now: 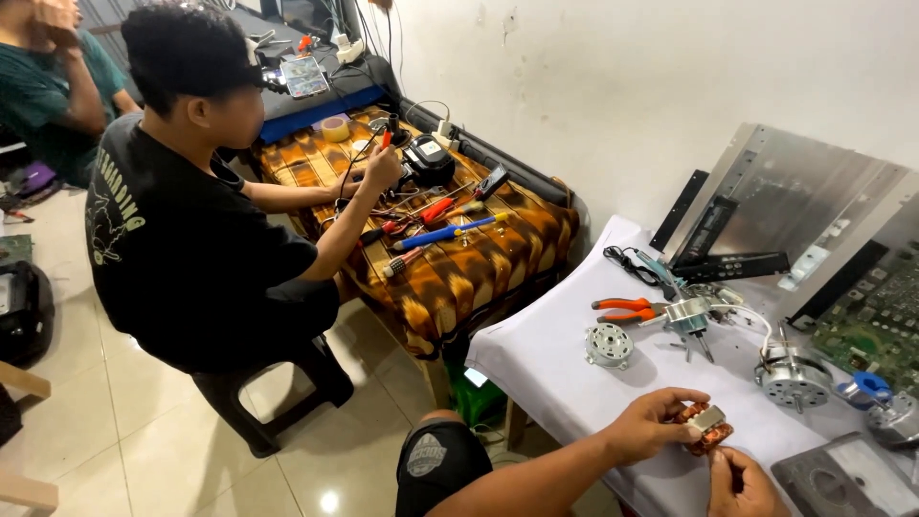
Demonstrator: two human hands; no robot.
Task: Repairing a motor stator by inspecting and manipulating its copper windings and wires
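L hand (654, 418) is curling round a small motor stator (706, 427) — copper windings w/ a metal core — thumb and fingers pinching it from the left side, at the near edge of the white table (555, 364). R hand (742, 483) is coming up from below, fingertips pressed together and touching the stator's lower right edge; can't tell how firmly it's gripping. Stator is being held just above the tabletop, close to the person's body. On the table behind: a round metal end cap (609, 345) lying flat, orange-handled pliers (627, 309) near a small gearbox part (689, 318), a motor housing (793, 380) w/ shaft sticking out, a blue solder spool (869, 387) just beside it, a green circuit board (876, 321) and metal panels (804, 206) leaning on the wall. Well apart, to the left, another person in a black tee (182, 249) is sitting on a stool at a cloth-covered bench (459, 268), working w/ screwdrivers (445, 233) and a multimeter (427, 159).
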